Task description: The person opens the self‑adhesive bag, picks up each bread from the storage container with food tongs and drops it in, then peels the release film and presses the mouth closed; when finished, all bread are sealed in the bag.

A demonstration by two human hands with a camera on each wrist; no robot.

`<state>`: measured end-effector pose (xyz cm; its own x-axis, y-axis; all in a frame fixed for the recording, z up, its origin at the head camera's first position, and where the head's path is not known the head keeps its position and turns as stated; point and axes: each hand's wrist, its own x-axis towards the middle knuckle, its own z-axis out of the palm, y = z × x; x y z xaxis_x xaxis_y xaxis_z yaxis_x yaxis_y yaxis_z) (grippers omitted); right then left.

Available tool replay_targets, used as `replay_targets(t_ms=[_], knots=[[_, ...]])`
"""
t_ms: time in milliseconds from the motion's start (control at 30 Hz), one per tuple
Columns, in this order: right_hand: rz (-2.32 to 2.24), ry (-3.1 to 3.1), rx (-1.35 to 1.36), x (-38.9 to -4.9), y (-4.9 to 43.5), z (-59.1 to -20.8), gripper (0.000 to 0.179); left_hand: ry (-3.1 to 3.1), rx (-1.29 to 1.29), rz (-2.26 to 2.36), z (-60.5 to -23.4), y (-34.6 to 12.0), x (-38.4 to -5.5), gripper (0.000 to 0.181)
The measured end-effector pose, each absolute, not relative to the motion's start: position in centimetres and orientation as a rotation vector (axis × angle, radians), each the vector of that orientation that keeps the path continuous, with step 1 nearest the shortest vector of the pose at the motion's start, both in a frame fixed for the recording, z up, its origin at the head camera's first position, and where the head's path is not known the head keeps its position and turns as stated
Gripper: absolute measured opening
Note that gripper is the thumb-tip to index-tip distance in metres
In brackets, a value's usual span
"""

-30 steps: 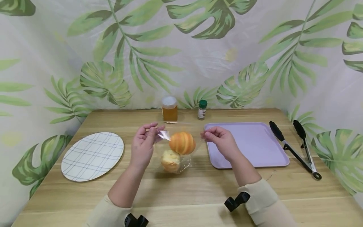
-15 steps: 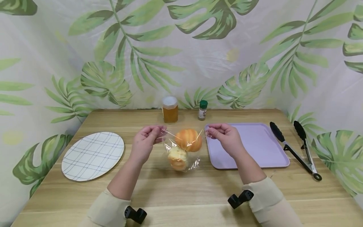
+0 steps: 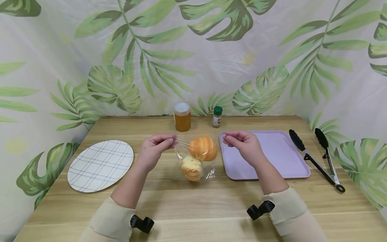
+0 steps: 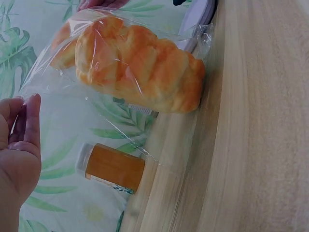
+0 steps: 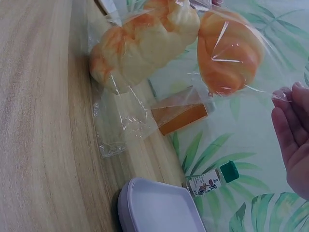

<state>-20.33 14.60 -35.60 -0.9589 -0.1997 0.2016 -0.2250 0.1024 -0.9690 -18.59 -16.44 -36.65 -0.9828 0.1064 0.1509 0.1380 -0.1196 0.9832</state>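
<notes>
A clear plastic bag (image 3: 210, 173) hangs between my two hands over the middle of the table. Inside it are a round orange-brown bun (image 3: 203, 149) and, lower down, a longer lumpy loaf (image 4: 140, 67) with a pale end facing me in the head view. My left hand (image 3: 155, 148) pinches the bag's upper left edge between thumb and fingers, pulling the film into tight creases. At the upper right edge, my right hand (image 3: 244, 145) pinches the film, as the right wrist view shows beside the bun.
A checked oval plate (image 3: 100, 166) lies at left. A lilac tray (image 3: 269, 156) sits at right, partly under the right hand, with black-tipped tongs (image 3: 317, 164) beside it. A honey-coloured jar (image 3: 182, 121) and a green-capped spice bottle (image 3: 217, 117) stand at the back.
Both hands have spread apart, the right one moving further right over the tray. The bag with its bread has shifted right, and its mouth is drawn wider.
</notes>
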Motion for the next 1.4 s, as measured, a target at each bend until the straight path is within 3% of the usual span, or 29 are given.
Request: replay_targets(t_ms=[100,167,333,500,600,767,833,1000,1233,1400], knots=[[2.053,-2.296,0.489,-20.4,14.7,-35.6,0.027,-2.046,-0.283,-2.336,-36.7,-16.5,-18.6,0.022],[2.065,-2.282,0.517,-20.4,14.9,-35.6,0.017,-2.008,-0.309,-2.352,-36.8,-16.5,-18.6,0.029],[2.040,-2.280,0.615,-20.5,15.4,-35.6,0.043,-2.029,-0.394,-2.313,-36.8,-16.6,-18.5,0.039],[1.995,-2.289,0.696,-20.6,15.7,-35.5,0.044,-2.099,-0.395,-2.274,-36.2,-16.6,-18.2,0.034],[1.958,-2.317,0.693,-20.6,15.8,-35.3,0.039,-2.070,-0.420,-2.310,-35.8,-16.5,-18.0,0.031],[1.890,-2.376,0.686,-20.4,15.9,-34.9,0.012,-2.162,-0.336,-2.260,-35.5,-16.1,-17.9,0.013],[1.873,-2.397,0.689,-20.4,15.9,-34.8,0.012,-2.233,-0.284,-2.208,-35.5,-16.0,-17.8,0.004],[1.849,-2.456,0.730,-20.2,16.3,-34.6,0.017,-2.299,-0.242,-2.161,-35.5,-16.0,-17.7,0.030],[1.795,-2.556,0.527,-20.2,15.8,-34.6,0.024,-2.281,-0.280,-2.172,-35.6,-15.9,-17.7,0.036],[1.791,-2.521,0.408,-20.4,15.4,-35.0,0.020,-2.242,-0.304,-2.146,-35.5,-15.5,-17.6,0.044]])
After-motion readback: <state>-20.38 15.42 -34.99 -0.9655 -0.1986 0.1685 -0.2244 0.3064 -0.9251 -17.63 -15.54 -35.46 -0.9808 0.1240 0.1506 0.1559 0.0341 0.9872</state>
